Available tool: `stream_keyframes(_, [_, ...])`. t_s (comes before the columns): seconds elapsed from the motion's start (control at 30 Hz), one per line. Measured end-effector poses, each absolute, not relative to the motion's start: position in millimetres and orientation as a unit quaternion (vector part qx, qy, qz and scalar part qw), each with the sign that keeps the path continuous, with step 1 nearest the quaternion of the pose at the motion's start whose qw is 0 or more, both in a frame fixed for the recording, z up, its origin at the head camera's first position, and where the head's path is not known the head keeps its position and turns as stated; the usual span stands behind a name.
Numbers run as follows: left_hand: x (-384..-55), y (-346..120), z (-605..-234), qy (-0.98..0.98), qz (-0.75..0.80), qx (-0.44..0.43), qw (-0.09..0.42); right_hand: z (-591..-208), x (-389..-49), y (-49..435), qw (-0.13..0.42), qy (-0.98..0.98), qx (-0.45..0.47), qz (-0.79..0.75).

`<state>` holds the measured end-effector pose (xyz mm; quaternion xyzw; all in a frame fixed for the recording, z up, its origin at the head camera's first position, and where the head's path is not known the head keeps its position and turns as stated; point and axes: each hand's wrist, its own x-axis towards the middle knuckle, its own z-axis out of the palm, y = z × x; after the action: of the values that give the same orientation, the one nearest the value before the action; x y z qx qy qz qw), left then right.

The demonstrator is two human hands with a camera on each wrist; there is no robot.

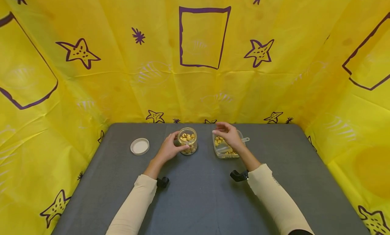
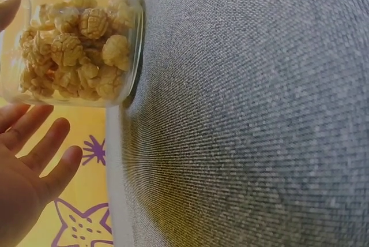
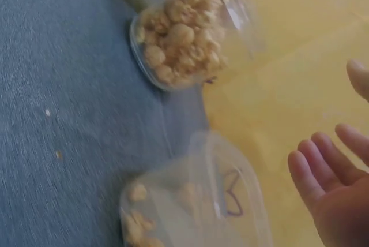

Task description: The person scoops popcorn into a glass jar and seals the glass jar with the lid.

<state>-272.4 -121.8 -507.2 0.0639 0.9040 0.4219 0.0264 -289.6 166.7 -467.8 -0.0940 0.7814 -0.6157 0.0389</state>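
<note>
My left hand holds a clear glass jar upright on the table, with its thumb on the near side and fingers at the left. Caramel popcorn fills much of the lidless jar. Above a clear plastic container to the right hovers my right hand, fingers loosely bent and nothing in them. More popcorn lies in that container, along with a translucent utensil whose handle sticks out past the right rim; the hand and forearm hide part of it.
A round white lid lies on the grey table, left of the jar. Small crumbs dot the tabletop in the right wrist view. Yellow patterned cloth rises behind the table and along both sides.
</note>
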Motion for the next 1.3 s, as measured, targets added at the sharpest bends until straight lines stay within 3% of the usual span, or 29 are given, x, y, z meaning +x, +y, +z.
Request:
stream_keyframes(0.47, [-274,-124,-508,0.903,0.424,0.064,0.031,-482,-286,122,0.070,0.788,-0.177,-0.585])
stream_keyframes(1.3, [-272,-137,-509,0.886,0.447,0.120,0.030,-513,-294,77,0.105,0.780,-0.188,-0.587])
